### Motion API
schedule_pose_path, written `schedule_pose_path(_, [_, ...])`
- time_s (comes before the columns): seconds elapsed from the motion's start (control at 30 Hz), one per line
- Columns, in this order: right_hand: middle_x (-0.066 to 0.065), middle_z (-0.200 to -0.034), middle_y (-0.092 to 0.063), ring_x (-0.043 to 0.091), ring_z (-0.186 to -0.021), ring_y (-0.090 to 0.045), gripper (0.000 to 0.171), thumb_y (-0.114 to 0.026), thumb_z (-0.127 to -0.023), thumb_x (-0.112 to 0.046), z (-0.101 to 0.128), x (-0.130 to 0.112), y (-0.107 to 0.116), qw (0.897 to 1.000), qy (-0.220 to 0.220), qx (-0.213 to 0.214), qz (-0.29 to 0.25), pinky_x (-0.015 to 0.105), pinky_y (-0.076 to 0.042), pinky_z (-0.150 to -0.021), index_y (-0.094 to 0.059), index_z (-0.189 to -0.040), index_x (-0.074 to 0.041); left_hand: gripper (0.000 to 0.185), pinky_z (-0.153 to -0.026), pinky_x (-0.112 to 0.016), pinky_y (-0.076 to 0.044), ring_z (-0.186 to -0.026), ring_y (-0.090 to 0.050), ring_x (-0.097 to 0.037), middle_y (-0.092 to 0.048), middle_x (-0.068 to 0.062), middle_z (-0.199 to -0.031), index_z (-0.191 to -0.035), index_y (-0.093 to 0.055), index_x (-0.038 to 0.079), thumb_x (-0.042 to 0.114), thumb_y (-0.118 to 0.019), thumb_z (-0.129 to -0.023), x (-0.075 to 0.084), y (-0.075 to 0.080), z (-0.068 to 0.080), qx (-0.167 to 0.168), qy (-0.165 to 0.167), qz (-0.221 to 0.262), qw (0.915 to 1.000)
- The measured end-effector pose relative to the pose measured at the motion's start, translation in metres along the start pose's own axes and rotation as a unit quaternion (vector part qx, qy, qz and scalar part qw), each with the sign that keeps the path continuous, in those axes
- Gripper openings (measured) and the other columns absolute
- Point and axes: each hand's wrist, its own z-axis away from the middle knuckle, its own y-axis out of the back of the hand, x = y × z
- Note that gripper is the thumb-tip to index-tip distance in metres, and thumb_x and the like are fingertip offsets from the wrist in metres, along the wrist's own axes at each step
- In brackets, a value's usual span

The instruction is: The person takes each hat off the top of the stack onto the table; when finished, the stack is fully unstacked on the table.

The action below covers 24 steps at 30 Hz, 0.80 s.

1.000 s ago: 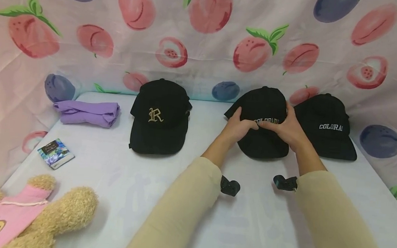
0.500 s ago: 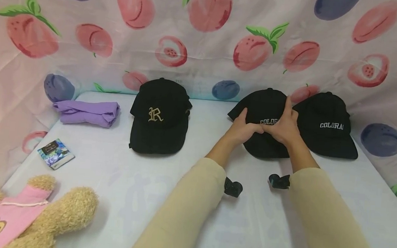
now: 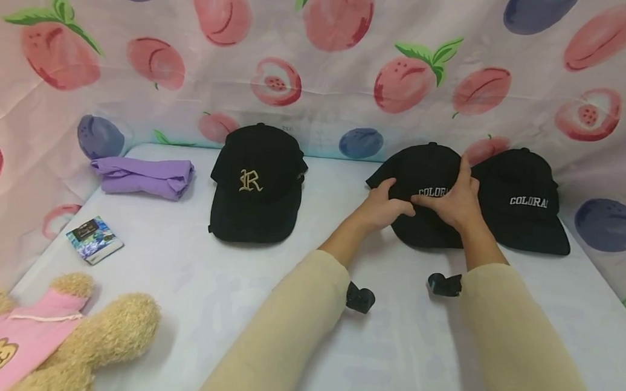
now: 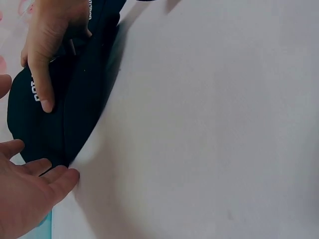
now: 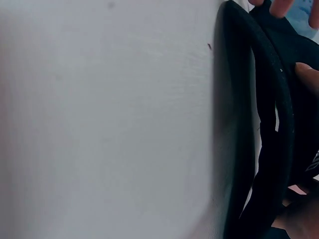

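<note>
Fruit-printed cloth [image 3: 322,57], pink peaches and blue plums on pale fabric, hangs behind and to both sides of a white tabletop [image 3: 230,286]. Two cream sleeves reach forward across it from the near edge.

At the near left corner lies a tan teddy bear [image 3: 91,331] in a pink top. Three black caps sit in a row along the back. The left cap [image 3: 256,182] bears a gold letter R and stands well apart from the other two. The middle cap [image 3: 429,167] carries white lettering and sits just beside the right cap [image 3: 520,201], which reads COLORA; their crowns touch or nearly so. A folded purple cloth [image 3: 142,176] lies at the back left, and a small dark printed packet [image 3: 94,239] lies nearer, by the left edge.

Both hands are on the middle cap. The left hand [image 3: 386,203] grips its left side, thumb up on the crown and fingers curled toward the front. The right hand [image 3: 451,199] lies over the front panel, covering the end of the lettering, with its fingers fairly straight and one pointing up the crown. From the left wrist view, that cap [image 4: 65,109] rests brim-down on the white surface with a fingertip pressed to its front.
</note>
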Motion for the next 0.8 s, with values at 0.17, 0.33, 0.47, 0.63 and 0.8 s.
schedule_pose_path(0.17, [0.034,-0.168,0.002,0.051,-0.156,-0.008,0.134,-0.084,-0.084,-0.044,-0.003,0.002,0.001,1.0,-0.002,0.0,0.0,0.07,-0.019,-0.121,0.02,-0.164,-0.017,0.084,-0.124,-0.054,-0.03,-0.156,-0.03,-0.031,-0.028,-0.011,-0.171,-0.164,-0.03,0.018,0.027,-0.065,-0.088,-0.004,0.006,0.004,0.005,0.0,0.004,1.0])
schedule_pose_path(0.33, [0.034,-0.168,0.001,0.052,-0.155,-0.01,0.133,-0.083,-0.084,-0.045,-0.005,0.005,0.002,1.0,-0.009,0.008,-0.001,0.07,-0.019,-0.122,0.019,-0.164,-0.017,0.083,-0.123,-0.052,-0.031,-0.156,-0.031,-0.031,-0.027,-0.012,-0.17,-0.163,-0.032,0.018,0.028,-0.065,-0.088,-0.008,0.011,0.008,0.003,-0.001,-0.005,1.0])
schedule_pose_path(0.47, [0.034,-0.168,0.001,0.051,-0.155,-0.011,0.132,-0.082,-0.085,-0.046,-0.005,0.006,0.003,1.0,-0.011,0.01,-0.003,0.069,-0.018,-0.122,0.019,-0.165,-0.018,0.082,-0.124,-0.051,-0.03,-0.156,-0.029,-0.029,-0.026,-0.011,-0.171,-0.163,-0.032,0.019,0.028,-0.065,-0.088,-0.01,0.015,0.012,0.003,0.001,-0.006,1.0])
schedule_pose_path(0.63, [0.033,-0.168,0.002,0.051,-0.156,-0.009,0.13,-0.082,-0.086,-0.044,-0.008,0.01,0.006,1.0,-0.006,0.012,-0.005,0.069,-0.017,-0.123,0.017,-0.165,-0.016,0.079,-0.123,-0.052,-0.031,-0.155,-0.033,-0.03,-0.032,-0.011,-0.169,-0.162,-0.034,0.018,0.027,-0.064,-0.089,-0.014,0.022,0.015,0.009,0.003,-0.003,1.0])
schedule_pose_path(0.8, [0.035,-0.168,0.0,0.051,-0.155,-0.009,0.127,-0.082,-0.087,-0.039,-0.01,0.012,0.007,1.0,-0.001,0.014,-0.009,0.068,-0.016,-0.123,0.016,-0.165,-0.016,0.075,-0.122,-0.051,-0.034,-0.153,-0.036,-0.031,-0.037,-0.012,-0.166,-0.161,-0.037,0.017,0.026,-0.062,-0.091,-0.019,0.031,0.019,0.009,0.0,-0.01,0.9999])
